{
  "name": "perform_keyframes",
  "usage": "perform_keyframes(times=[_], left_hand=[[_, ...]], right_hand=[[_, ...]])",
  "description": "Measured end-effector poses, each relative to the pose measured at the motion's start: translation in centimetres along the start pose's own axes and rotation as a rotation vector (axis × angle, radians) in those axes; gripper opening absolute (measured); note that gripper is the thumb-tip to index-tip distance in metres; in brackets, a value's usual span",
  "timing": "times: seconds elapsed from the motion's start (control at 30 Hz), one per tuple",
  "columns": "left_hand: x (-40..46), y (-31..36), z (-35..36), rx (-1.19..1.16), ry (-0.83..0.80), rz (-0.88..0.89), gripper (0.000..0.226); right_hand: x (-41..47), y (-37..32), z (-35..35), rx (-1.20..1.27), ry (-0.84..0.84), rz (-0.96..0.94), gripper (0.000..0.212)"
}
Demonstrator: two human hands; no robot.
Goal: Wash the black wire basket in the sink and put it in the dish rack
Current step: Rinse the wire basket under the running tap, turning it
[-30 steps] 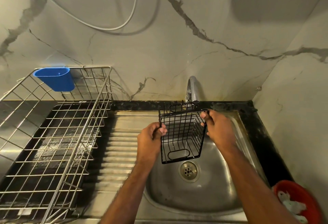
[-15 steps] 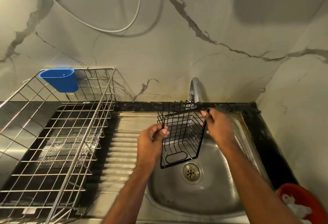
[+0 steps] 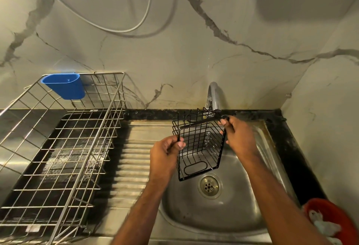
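I have the black wire basket [image 3: 201, 147] held between both hands over the round stainless steel sink bowl [image 3: 229, 206], tilted so its open mouth faces me; my left hand [image 3: 165, 154] has its fingers curled round the rim wire at the basket's left corner, and my right hand [image 3: 240, 136] pinches the rim at the upper right corner, fingers bent over the wire; the curved chrome tap [image 3: 213, 95] stands just beyond my right hand, its spout right above the basket's far edge; the round metal drain [image 3: 208, 186] lies below the basket, nearer me; well to the left of my left hand sits the silver wire dish rack [image 3: 64, 153], a blue plastic cup [image 3: 65, 85] hooked on its far rail; a red plastic bowl [image 3: 330, 219] sits by my right forearm on the dark tabletop [image 3: 291, 147]
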State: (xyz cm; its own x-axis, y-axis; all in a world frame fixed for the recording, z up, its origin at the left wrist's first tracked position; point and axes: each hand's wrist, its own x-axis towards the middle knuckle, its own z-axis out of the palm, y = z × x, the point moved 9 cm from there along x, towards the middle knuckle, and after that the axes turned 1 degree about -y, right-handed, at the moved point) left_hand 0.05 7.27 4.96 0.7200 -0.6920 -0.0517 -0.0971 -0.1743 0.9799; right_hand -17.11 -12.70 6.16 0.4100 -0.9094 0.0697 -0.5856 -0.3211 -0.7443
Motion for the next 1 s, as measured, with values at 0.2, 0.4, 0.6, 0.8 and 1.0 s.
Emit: perform_keyframes(times=[0.2,0.4,0.6,0.8,1.0], left_hand=[[-0.3,-0.5,-0.1,-0.023,-0.008,-0.010,0.015],[-0.5,-0.9,-0.1,-0.047,-0.020,-0.044,0.015],[-0.6,-1.0,0.4,-0.045,-0.087,-0.060,0.018],[-1.1,-0.5,0.8,-0.011,-0.133,-0.022,0.017],[-1.1,-0.2,0.5,0.008,-0.110,0.003,0.017]], right_hand=[[-0.1,0.2,0.4,0.018,-0.021,0.003,0.032],[-0.3,0.5,0.7,0.018,-0.014,0.008,0.031],[-0.3,0.6,0.2,0.013,0.004,0.024,0.032],[-0.5,0.6,-0.6,-0.036,0.025,0.031,0.033],[-1.1,0.2,-1.5,-0.110,0.042,0.008,0.031]])
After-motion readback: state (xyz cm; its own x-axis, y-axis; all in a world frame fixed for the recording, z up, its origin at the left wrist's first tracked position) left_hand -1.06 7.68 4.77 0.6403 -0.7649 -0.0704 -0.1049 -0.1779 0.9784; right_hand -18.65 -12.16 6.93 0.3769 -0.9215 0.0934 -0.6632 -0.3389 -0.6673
